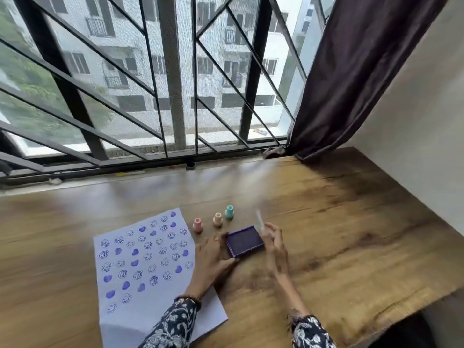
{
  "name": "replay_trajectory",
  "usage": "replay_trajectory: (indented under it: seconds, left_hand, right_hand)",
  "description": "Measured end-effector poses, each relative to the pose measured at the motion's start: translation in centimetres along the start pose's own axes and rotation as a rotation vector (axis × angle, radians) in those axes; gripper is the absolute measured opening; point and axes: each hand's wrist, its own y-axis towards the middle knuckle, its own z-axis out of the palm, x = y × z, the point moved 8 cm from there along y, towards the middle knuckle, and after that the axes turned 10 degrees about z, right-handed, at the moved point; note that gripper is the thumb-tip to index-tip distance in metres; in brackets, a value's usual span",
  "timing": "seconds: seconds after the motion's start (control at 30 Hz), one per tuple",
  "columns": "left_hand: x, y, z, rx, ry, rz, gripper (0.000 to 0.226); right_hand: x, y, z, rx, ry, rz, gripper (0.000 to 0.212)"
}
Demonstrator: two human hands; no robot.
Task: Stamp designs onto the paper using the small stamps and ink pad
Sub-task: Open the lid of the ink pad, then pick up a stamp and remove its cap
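A white paper [148, 270] covered with purple smiley and heart prints lies on the wooden table. Right of it sits a purple ink pad [244, 241], open. My left hand [213, 254] holds the pad's left and near edges. My right hand [275, 244] is at the pad's right side and pinches the pad's thin, clear lid [259, 219], which stands up on edge and looks blurred. Three small stamps stand upright behind the pad: pink [197, 224], cream [217, 219] and teal [229, 212].
The wooden table [339, 234] runs to a window with black bars [173, 96] at the back. A dark curtain [351, 71] hangs at the back right beside a white wall. The table's right edge drops off near the lower right.
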Motion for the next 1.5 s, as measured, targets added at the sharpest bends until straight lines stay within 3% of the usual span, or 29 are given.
replay_trajectory:
  seconds: [0.07, 0.17, 0.4, 0.63, 0.73, 0.87, 0.93, 1.0, 1.07, 1.23, 1.33, 1.5]
  left_hand:
    - [0.3, 0.2, 0.3, 0.021, 0.040, -0.031, 0.072]
    - [0.7, 0.4, 0.5, 0.034, 0.027, -0.093, 0.072]
    - [0.2, -0.2, 0.2, 0.017, -0.014, -0.151, 0.071]
    - [0.3, -1.0, -0.1, 0.046, 0.036, -0.175, 0.081]
    - [0.6, -1.1, -0.7, -0.004, 0.019, -0.141, 0.074]
    - [0.7, -0.8, -2.1, -0.183, -0.058, -0.160, 0.040]
    - [0.4, -0.7, -2.3, -0.223, -0.078, -0.171, 0.028]
    - [0.2, -0.7, -2.6, -0.266, -0.093, -0.181, 0.021]
    - [0.2, -1.0, -3.0, -0.314, -0.147, -0.203, 0.016]
    - [0.0, -1.3, -4.2, -0.419, -0.615, -0.313, 0.016]
    - [-0.8, -1.0, -3.7, -0.358, -0.941, -0.364, 0.023]
    - [-2.2, -1.2, -3.4, -0.268, -1.044, -0.319, 0.019]
  right_hand:
    - [-0.4, 2.2, -1.7, -0.108, 0.151, 0.103, 0.034]
    - [-1.2, 5.1, -3.2, -0.250, 0.120, 0.183, 0.033]
    - [-1.7, 8.3, -3.4, -0.221, 0.117, 0.226, 0.016]
    - [0.4, 5.5, -3.1, -0.339, -0.192, 0.069, 0.031]
    - [3.2, 4.2, -1.2, -0.361, -0.345, -0.128, 0.036]
    - [7.0, 4.0, 5.1, -0.041, -0.581, -0.407, 0.035]
    - [7.2, 4.7, 7.7, 0.136, -0.692, -0.397, 0.036]
    - [6.7, 5.2, 8.6, 0.208, -0.733, -0.342, 0.030]
    - [6.5, 5.4, 8.3, 0.183, -0.672, -0.323, 0.024]
    - [6.5, 3.6, 5.9, 0.164, -0.275, -0.254, 0.015]
    - [5.3, 1.7, 4.9, 0.308, 0.135, -0.087, 0.020]
    - [3.5, -0.8, 4.9, 0.432, 0.291, 0.012, 0.021]
